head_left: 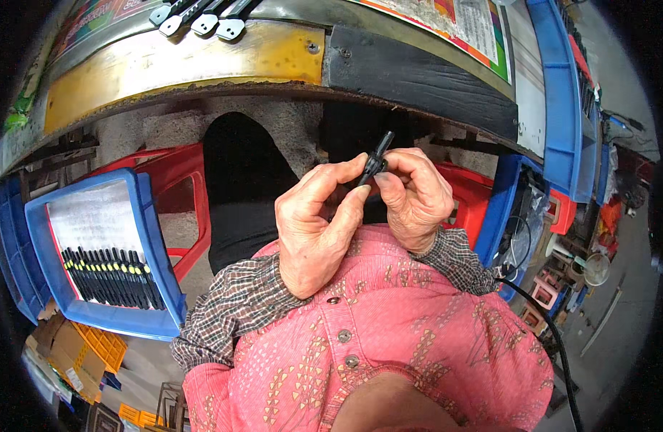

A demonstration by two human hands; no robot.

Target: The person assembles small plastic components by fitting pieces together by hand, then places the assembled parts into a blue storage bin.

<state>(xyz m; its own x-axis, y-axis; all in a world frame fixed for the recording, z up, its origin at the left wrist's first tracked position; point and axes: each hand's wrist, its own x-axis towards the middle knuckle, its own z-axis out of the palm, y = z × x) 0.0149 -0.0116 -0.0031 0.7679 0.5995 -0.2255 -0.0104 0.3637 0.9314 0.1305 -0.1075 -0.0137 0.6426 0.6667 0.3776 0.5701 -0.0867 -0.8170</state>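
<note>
A slim black rod-shaped tool (380,150) is held in front of my chest, tilted with its upper end to the right. My left hand (311,227) is closed in a pinch on the lower part of it, between thumb and forefinger. Closed on the rod's thicker middle, beside a small black knob, are the thumb and forefinger of my right hand (418,193). The fingers hide part of the rod. In a blue tray (123,325) to my left lie several similar black tools (115,277) with yellow-green marks, in a row on white paper.
The workbench edge ahead bears a yellow plate (180,65) and a black strip (425,79). Several black bars with silver ends (205,25) lie on top. Blue crates (558,93) stand at the right, above a red stool (562,212). A black cable (555,338) runs down beside me.
</note>
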